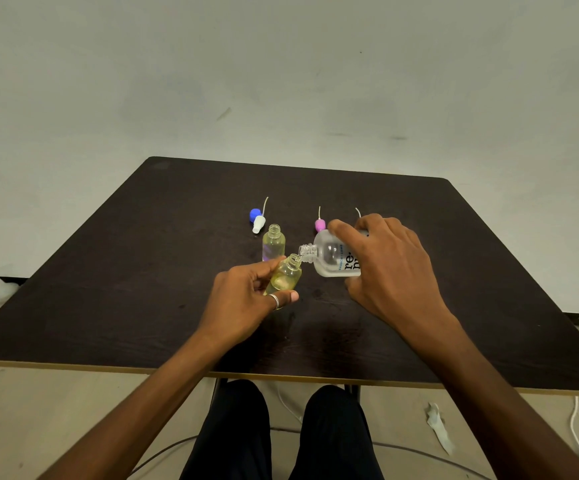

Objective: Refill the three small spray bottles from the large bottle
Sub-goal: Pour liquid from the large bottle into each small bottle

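Over the middle of the table [135,278], both bottles are held in the air. The left hand [246,296] curls its fingers and thumb round a small bottle [284,277], which leans to the right. The right hand [388,268] grips the large bottle [331,259] from above. It lies nearly on its side, neck at the small bottle's open mouth (touching or just shy, can't tell). The small bottle looks partly full of yellowish liquid.

A second small bottle [273,242] stands upright and uncapped just behind, with some liquid in it. The third isn't in view. A blue spray cap [255,214] and a pink spray cap [320,225] lie further back.

Likely risks:
- Both necks are narrow and neither bottle is braced on the table. A small wobble would misalign them, and liquid would run down the outside onto fingers and table.
- The large bottle is tipped steeply, so a glug could surge past the small mouth.
- The small bottle is tilted, so it would overflow before it looks full.
- Wet fingers would loosen the left grip.
- The uncapped bottle behind is close to the left knuckles, so a nudge could tip it.
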Demonstrator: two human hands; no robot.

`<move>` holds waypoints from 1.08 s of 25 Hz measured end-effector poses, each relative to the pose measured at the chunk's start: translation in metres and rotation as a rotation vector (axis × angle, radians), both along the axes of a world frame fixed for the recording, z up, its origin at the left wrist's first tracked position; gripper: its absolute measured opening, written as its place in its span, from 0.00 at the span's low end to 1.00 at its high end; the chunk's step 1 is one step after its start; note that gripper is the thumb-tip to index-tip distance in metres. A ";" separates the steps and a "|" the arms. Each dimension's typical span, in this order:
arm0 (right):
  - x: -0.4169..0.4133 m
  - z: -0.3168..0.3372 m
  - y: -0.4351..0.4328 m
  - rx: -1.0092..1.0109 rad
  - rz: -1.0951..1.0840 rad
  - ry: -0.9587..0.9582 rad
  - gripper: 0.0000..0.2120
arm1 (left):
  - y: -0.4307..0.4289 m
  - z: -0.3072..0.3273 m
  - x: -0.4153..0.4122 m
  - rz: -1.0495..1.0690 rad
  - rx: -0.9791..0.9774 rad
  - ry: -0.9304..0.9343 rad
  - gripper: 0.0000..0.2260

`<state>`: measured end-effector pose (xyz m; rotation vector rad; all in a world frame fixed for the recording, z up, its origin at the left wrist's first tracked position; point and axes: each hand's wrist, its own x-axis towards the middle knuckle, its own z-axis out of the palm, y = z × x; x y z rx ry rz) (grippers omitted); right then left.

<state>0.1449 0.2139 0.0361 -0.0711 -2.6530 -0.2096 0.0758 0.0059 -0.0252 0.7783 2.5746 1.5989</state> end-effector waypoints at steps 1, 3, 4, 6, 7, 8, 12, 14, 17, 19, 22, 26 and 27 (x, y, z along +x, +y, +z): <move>0.000 0.000 0.000 -0.001 0.000 -0.002 0.37 | 0.000 -0.001 0.000 0.000 0.000 0.003 0.26; 0.000 0.000 0.000 0.002 -0.001 -0.001 0.37 | 0.000 -0.001 -0.001 0.002 0.000 0.004 0.26; 0.000 0.000 0.000 0.004 -0.002 0.001 0.37 | 0.001 -0.002 -0.001 0.004 -0.002 0.006 0.26; -0.001 0.000 0.001 0.007 -0.003 0.002 0.37 | 0.001 -0.002 -0.001 0.003 -0.007 0.007 0.26; -0.001 0.000 0.001 0.010 -0.003 0.000 0.37 | 0.000 -0.002 -0.001 0.003 -0.009 0.006 0.26; -0.001 0.000 0.001 0.012 -0.004 -0.001 0.37 | 0.000 -0.001 -0.001 0.003 -0.008 0.002 0.26; 0.000 0.000 0.001 0.007 -0.004 0.003 0.36 | 0.000 -0.001 0.000 -0.004 0.001 -0.009 0.26; 0.000 0.000 0.000 0.005 -0.007 0.007 0.36 | 0.001 -0.002 -0.001 -0.001 -0.001 -0.012 0.26; -0.001 -0.001 0.000 0.013 -0.013 0.004 0.36 | 0.001 -0.003 -0.001 -0.001 -0.002 -0.012 0.26; -0.001 0.000 0.000 0.012 -0.013 0.002 0.37 | 0.000 -0.004 -0.002 0.001 -0.005 -0.007 0.26; -0.001 0.001 0.000 0.011 -0.015 -0.004 0.36 | 0.000 -0.005 -0.003 -0.004 -0.005 -0.004 0.26; 0.000 0.000 -0.001 0.012 -0.014 0.003 0.36 | 0.001 -0.004 -0.003 -0.009 0.001 -0.012 0.26; 0.000 0.000 0.000 0.013 -0.012 -0.001 0.36 | 0.001 -0.004 -0.003 -0.009 -0.001 -0.009 0.26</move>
